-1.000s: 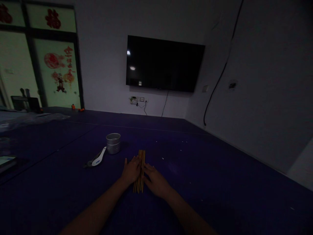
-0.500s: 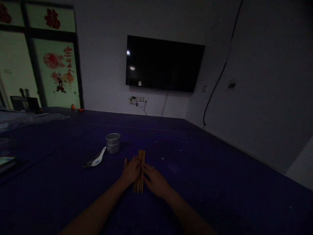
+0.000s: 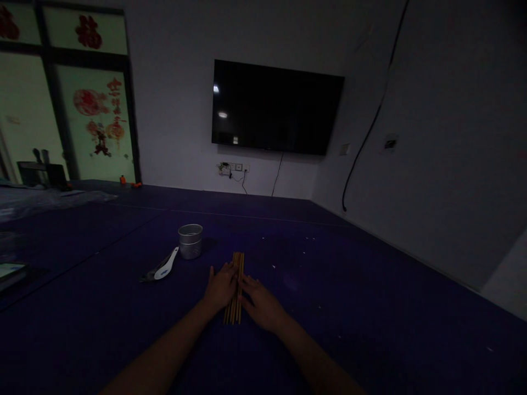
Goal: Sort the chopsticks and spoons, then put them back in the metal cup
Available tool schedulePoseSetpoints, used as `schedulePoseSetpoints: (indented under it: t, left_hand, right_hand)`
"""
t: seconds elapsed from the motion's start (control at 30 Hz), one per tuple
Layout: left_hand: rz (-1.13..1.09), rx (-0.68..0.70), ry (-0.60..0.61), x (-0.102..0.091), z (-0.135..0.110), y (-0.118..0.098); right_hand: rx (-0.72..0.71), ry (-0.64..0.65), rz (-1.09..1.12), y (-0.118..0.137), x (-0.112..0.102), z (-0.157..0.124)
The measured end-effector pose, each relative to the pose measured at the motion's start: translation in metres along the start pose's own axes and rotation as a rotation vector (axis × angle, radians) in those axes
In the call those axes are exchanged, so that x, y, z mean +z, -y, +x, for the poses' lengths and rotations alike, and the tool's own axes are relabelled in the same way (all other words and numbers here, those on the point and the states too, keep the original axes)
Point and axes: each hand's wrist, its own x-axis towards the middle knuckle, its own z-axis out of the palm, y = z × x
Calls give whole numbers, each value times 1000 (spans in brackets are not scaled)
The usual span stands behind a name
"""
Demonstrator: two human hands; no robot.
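Yellow-brown sticks (image 3: 236, 303), thin and laid side by side, lie on the dark blue surface (image 3: 329, 296) at the centre of our clock face, running roughly from twelve to six, with both hands meeting at them. Our left hand (image 3: 221, 288) comes in from seven o'clock with its fingers draped over the bundle; its thumb is hidden, so we cannot tell whether it pinches or merely presses. Our right hand (image 3: 262, 304) comes from about four o'clock, thumb and fingers spread apart, fingertips at the bundle's right edge. We judge rolling to be the chief risk: the sticks look slim, no band shows around them, and their six-o'clock ends fan slightly. Should one hand push harder than the other, we could skew the row or make sticks ride over each other; should both lift at once, the outer ones could roll loose. Near eleven o'clock stands a metal cup (image 3: 190, 244), and towards ten a white spoon (image 3: 166, 267) lies by a dark item (image 3: 149, 276) we cannot identify; a wide sweep of our left hand that way might knock them.
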Motion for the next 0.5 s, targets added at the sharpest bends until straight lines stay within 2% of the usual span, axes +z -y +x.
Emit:
schedulePoseSetpoints:
  t: [0.5]
  left_hand:
    - [6, 5, 10, -2, -1, -1]
  right_hand:
    - [-18, -20, 7, -1, 1, 0]
